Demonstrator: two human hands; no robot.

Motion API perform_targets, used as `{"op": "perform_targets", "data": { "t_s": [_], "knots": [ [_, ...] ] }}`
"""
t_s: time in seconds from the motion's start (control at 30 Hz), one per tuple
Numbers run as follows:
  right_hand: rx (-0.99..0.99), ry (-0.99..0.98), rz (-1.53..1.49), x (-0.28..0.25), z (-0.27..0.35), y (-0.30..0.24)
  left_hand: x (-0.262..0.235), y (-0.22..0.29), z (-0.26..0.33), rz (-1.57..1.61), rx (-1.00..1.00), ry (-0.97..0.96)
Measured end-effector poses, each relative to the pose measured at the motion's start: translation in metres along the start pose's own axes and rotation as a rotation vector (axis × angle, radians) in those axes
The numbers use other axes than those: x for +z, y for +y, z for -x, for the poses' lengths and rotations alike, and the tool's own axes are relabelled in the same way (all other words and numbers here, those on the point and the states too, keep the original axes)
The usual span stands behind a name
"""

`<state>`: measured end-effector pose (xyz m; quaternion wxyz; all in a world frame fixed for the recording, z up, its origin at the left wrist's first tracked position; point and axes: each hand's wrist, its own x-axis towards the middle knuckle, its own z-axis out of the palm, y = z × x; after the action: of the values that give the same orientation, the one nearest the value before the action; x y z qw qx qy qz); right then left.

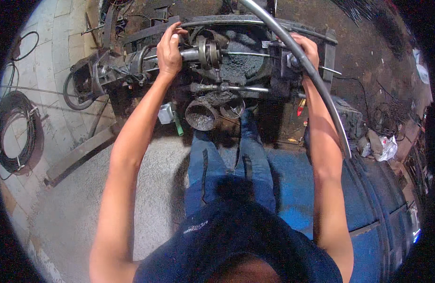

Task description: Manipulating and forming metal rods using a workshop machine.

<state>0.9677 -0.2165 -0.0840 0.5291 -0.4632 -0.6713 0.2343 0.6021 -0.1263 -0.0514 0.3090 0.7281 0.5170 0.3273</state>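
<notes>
A greasy lathe-like machine stretches across in front of me, with a round metal chuck point(210, 53) on a pale shaft near its middle. My left hand point(169, 53) is at that shaft, left of the chuck, its fingers reaching up and loosely bent with nothing visible in them. From the chuck a thin bright rod point(248, 54) runs right into a dark block point(281, 66). My right hand point(308, 51) is bent over the far side of this block; what its fingers hold is hidden. A long grey curved bar point(308, 63) crosses in front of that hand.
Grey metal chips point(243, 66) lie behind the rod, and two round cans point(201, 117) stand below it. A coiled black cable point(14, 132) lies far left. At right are a blue panel point(297, 188) and a white plastic bag point(387, 147).
</notes>
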Motion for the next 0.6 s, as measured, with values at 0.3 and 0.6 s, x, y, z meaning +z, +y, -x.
{"op": "perform_targets", "data": {
  "t_s": [0.3, 0.6],
  "knots": [
    [0.562, -0.001, -0.500, -0.006, -0.009, -0.028, -0.005, 0.008, 0.002, 0.119, -0.032, 0.026],
    [0.640, 0.029, -0.541, 0.009, -0.013, -0.031, -0.015, -0.001, 0.006, 0.140, -0.055, 0.007]
  ]
}}
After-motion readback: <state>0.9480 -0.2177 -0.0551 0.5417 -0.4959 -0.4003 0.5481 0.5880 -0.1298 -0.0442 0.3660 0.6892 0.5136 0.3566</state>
